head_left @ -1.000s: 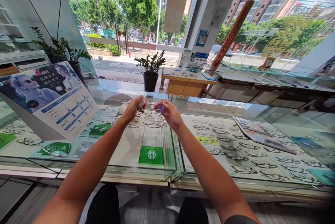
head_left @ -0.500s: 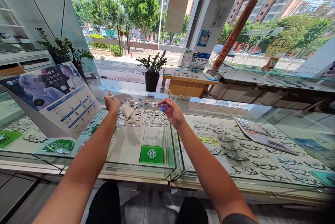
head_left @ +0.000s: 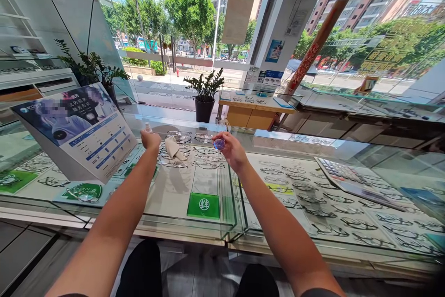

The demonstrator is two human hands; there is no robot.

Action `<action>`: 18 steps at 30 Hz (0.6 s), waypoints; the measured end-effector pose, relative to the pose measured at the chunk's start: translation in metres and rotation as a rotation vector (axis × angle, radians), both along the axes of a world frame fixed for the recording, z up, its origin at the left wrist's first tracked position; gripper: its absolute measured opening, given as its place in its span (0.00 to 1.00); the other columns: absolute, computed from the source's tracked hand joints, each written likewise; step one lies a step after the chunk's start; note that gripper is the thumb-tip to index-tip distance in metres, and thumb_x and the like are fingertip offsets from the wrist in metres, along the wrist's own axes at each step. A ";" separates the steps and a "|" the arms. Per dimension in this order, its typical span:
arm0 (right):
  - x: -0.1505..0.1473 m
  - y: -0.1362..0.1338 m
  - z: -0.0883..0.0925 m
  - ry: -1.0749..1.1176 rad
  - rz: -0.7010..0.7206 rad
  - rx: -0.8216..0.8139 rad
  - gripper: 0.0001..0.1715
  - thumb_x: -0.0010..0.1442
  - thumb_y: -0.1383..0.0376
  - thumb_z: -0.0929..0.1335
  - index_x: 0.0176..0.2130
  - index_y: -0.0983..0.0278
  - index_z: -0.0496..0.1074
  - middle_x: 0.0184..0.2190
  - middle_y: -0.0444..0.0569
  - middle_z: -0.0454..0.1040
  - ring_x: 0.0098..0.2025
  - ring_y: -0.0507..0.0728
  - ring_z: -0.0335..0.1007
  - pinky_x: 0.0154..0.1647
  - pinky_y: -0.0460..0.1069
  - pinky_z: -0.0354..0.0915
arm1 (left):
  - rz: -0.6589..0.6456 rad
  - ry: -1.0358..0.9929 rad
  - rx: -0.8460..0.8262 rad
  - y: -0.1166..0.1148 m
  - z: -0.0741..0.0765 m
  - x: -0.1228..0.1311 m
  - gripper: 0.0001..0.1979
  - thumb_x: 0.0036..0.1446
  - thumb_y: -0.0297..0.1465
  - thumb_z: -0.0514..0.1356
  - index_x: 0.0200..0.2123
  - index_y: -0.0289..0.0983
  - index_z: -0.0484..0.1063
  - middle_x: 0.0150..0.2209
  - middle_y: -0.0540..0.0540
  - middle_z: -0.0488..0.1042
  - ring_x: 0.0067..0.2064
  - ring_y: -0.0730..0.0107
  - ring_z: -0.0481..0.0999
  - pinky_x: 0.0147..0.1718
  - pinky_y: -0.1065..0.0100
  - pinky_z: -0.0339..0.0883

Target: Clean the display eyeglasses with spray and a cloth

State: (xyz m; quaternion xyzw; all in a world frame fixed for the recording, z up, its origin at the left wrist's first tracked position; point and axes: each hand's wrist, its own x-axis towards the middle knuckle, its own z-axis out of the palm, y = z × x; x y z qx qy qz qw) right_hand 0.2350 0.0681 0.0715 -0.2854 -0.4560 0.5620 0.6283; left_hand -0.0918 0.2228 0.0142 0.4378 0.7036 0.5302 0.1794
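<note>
My left hand (head_left: 150,139) is closed around a small spray bottle (head_left: 148,127), whose pale nozzle shows above the fingers. Over the glass counter, my right hand (head_left: 234,149) pinches a pair of eyeglasses (head_left: 219,144). One lens has a blue-violet sheen, and part of the frame sticks up behind the fingers. Between the two hands a crumpled beige cloth (head_left: 174,149) lies on the countertop, touched by neither. Beneath the glass, rows of eyeglass frames (head_left: 208,159) are laid out.
A large tilted display card (head_left: 104,142) stands on the counter at left. To the right lies a calculator-like keypad (head_left: 342,174). A green sign (head_left: 203,205) is inside the case near the front. Beyond the counter stands a potted plant (head_left: 204,108).
The view has swung slightly left, so the scene sits a little farther right. Both hands keep their grips and have barely moved over the counter.
</note>
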 end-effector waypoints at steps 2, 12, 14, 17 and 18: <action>0.000 0.000 0.000 -0.009 -0.002 -0.001 0.15 0.59 0.51 0.80 0.38 0.59 0.82 0.41 0.49 0.86 0.40 0.56 0.77 0.42 0.51 0.73 | 0.078 -0.034 -0.037 -0.004 0.004 0.002 0.25 0.60 0.23 0.60 0.60 0.36 0.63 0.59 0.24 0.77 0.65 0.36 0.79 0.65 0.40 0.72; 0.000 -0.002 0.003 -0.010 0.017 0.008 0.15 0.58 0.51 0.81 0.37 0.58 0.83 0.40 0.47 0.86 0.38 0.55 0.77 0.41 0.49 0.72 | 0.203 0.086 0.151 -0.038 0.042 0.029 0.32 0.60 0.18 0.60 0.67 0.32 0.62 0.72 0.25 0.68 0.75 0.44 0.69 0.75 0.49 0.60; 0.000 -0.002 0.002 -0.008 0.012 0.002 0.16 0.58 0.51 0.81 0.37 0.59 0.83 0.40 0.47 0.86 0.37 0.54 0.76 0.40 0.49 0.71 | 0.222 0.225 0.311 -0.051 0.052 0.037 0.31 0.61 0.20 0.60 0.67 0.33 0.63 0.73 0.27 0.67 0.77 0.46 0.65 0.77 0.50 0.57; 0.001 -0.001 0.001 -0.023 0.001 -0.003 0.15 0.59 0.51 0.80 0.38 0.59 0.82 0.41 0.48 0.86 0.38 0.55 0.76 0.40 0.50 0.71 | 0.108 0.408 0.402 -0.063 0.062 0.046 0.23 0.64 0.24 0.61 0.62 0.36 0.69 0.67 0.31 0.72 0.72 0.45 0.68 0.74 0.48 0.58; 0.001 -0.001 0.001 -0.029 -0.001 -0.003 0.15 0.60 0.51 0.79 0.38 0.59 0.82 0.41 0.48 0.86 0.38 0.55 0.76 0.41 0.50 0.71 | 0.031 0.457 0.361 -0.065 0.063 0.048 0.20 0.65 0.26 0.61 0.60 0.37 0.72 0.63 0.32 0.75 0.69 0.43 0.71 0.73 0.47 0.59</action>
